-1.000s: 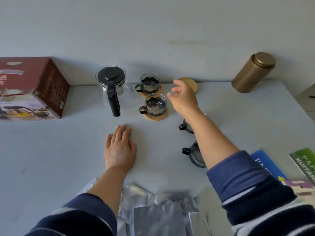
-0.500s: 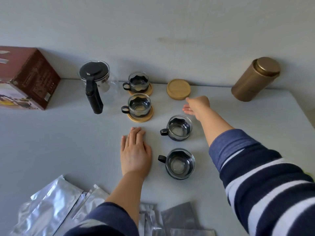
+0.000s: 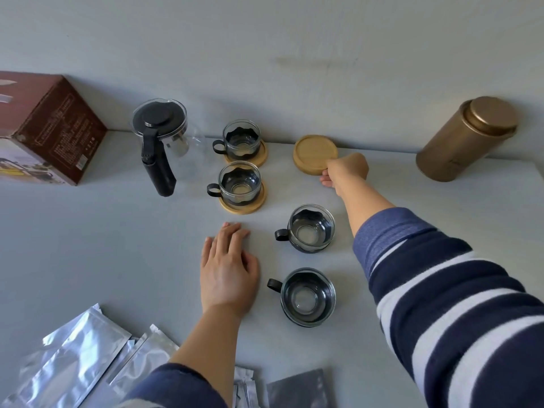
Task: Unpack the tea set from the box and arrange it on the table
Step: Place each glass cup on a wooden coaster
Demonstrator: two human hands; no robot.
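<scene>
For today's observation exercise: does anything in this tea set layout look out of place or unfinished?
Two cups stand on the bare table, while the other two sit on wooden coasters. A spare coaster, gripped by the right hand, carries no cup. Nothing looks spilled or broken.

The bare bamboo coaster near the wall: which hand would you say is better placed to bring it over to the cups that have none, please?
The right hand: its fingers already grip the near edge of the bamboo coaster. The left hand lies flat on the table, farther from it.

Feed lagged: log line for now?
right hand grips spare coaster | left hand flat on table | two cups without coasters
</scene>
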